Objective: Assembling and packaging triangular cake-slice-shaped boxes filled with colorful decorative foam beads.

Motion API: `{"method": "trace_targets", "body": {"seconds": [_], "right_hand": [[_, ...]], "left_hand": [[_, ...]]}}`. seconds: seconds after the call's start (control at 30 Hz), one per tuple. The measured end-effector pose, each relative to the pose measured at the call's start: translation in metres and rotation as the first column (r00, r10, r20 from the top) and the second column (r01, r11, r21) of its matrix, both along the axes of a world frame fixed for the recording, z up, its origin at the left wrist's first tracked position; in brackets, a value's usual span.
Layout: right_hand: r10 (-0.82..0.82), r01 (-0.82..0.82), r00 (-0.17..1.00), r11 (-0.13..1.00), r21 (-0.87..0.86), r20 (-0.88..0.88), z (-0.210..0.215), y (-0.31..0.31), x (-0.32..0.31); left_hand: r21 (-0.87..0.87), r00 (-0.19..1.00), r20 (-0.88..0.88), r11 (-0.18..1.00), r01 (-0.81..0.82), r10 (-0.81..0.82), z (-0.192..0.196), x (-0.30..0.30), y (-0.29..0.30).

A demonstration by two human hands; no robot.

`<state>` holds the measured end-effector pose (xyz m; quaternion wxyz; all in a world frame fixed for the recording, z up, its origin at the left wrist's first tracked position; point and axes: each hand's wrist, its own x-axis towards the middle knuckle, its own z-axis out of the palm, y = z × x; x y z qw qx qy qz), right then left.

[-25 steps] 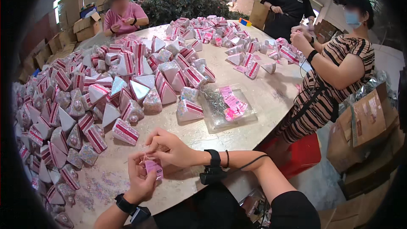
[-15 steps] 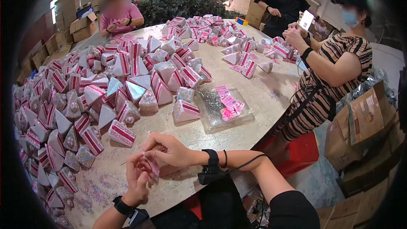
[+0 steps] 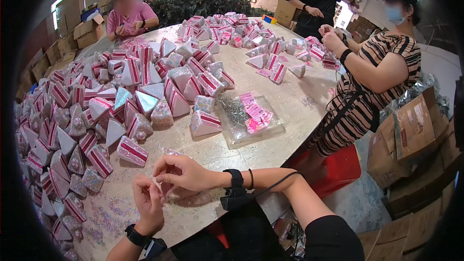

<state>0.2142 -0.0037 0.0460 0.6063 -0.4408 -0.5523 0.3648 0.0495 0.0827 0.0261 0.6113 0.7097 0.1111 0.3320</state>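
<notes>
My left hand [image 3: 148,202] and my right hand [image 3: 182,171] meet above the near part of the table, fingers pinched close together. Something small and pale shows between the fingertips, too small to name. Just beyond my right hand a pinkish piece [image 3: 170,152] lies on the table, partly covered by the hand. Nearest to my hands is a cake-slice-shaped ornament [image 3: 132,151], white and glittery with pink bands. A clear shallow tray [image 3: 235,141] farther off holds a heap of thin metal pins [image 3: 233,111] and several pink printed cards [image 3: 256,111].
A large pile of cake-slice ornaments [image 3: 67,135] covers the table's left side, with more at the back. Loose glitter [image 3: 104,220] is scattered near my left arm. Three people stand or sit around the table. Cardboard boxes [image 3: 411,130] and a red stool [image 3: 340,171] are at the right.
Both hands have shifted slightly left and stay close together. The pink piece seen between my fingers earlier no longer shows there. The whole view has shifted a little.
</notes>
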Motion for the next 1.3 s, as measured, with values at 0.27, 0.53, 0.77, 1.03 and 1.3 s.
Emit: {"method": "trace_targets", "body": {"seconds": [0.27,0.53,0.77,1.03,1.3], "right_hand": [[-0.076,0.057,0.979,0.992,0.108,0.187,0.007,-0.003,-0.001],[-0.069,0.021,0.961,0.984,0.179,0.268,0.003,-0.003,-0.001],[0.1,-0.094,0.967,0.995,-0.037,0.234,0.003,-0.001,-0.003],[0.022,-0.043,0.957,0.997,0.069,0.29,0.008,-0.001,0.007],[0.16,-0.16,0.946,0.987,-0.022,0.281,0.001,-0.001,0.009]], "left_hand": [[0.063,0.998,0.041,0.997,0.053,-0.055,-0.006,-0.001,0.006],[-0.004,0.996,-0.039,0.997,0.082,-0.082,-0.002,0.001,0.002],[0.107,1.0,-0.013,0.994,-0.009,0.011,-0.01,-0.002,0.005],[0.191,0.999,-0.032,0.981,-0.034,0.041,-0.003,0.0,0.003],[0.364,0.995,0.01,0.927,-0.094,0.097,-0.006,0.001,0.001]]}}
